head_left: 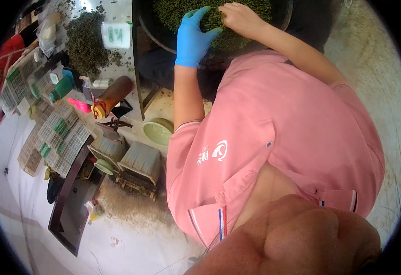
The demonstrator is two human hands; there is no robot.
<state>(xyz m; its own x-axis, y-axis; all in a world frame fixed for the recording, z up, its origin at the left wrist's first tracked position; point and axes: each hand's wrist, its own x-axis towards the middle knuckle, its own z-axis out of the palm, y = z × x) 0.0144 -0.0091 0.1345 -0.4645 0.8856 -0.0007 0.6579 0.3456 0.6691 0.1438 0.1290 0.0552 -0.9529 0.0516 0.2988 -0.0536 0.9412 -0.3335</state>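
My left hand [194, 36], in a blue glove, is at the top of the view, over a wide dark round pan [157, 40]. Its thumb and fingers curve around a clump of small green berry-like pieces [213, 20]. From the other side my bare right hand [244, 20] reaches in, fingertips pinched together at the clump's edge. What lies between those fingertips is too small to make out. Beneath both hands, more small green pieces [255, 9] fill the pan.
On the table to the left lies a heap of darker green-brown pieces [86, 43] beside a white packet [116, 35]. A brown bottle [114, 95], a green bottle [62, 88] and plastic baskets [56, 133] stand nearer. Beside my left arm are a pale green basin [158, 131] and grey bins [140, 160].
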